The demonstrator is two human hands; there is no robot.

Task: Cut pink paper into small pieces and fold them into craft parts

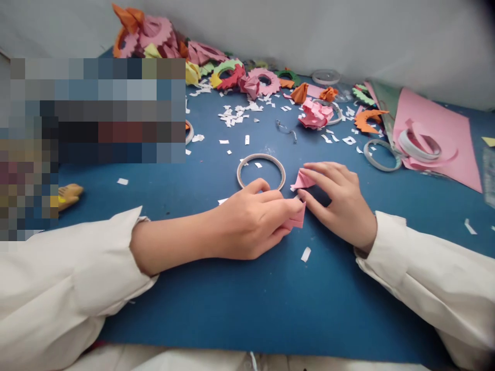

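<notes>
Head camera, sole view: 2 bare hands are at work near the middle of a blue table [232,304]. Left hand [255,221] is closed, thumb over curled fingers, gripping a folded pink paper [297,218] whose flat end projects past the thumb; the pinch presumably serves to hold the folds together. Right hand [334,193] is arched, with thumb and index finger apart and the fingertips at a smaller pink piece [304,179] just beyond the left thumb. Whether it is gripped or merely steadied cannot be determined. Both pieces are near each other, probably so that the 2 hands can handle them together.

A tape ring [239,173] lies flat beyond the left hand, its near rim partly hidden by the fingers; the position appears chosen for easy reach. 1 white scrap [306,254] lies on the near side of the hands. Further off, white clippings [234,117] are scattered, seemingly left where they fell. At the right, a white roll [413,149] rests on a pink sheet [431,109]. Toward the wall, coloured folded-paper shapes [157,33] are heaped, apparently to leave working room in front.
</notes>
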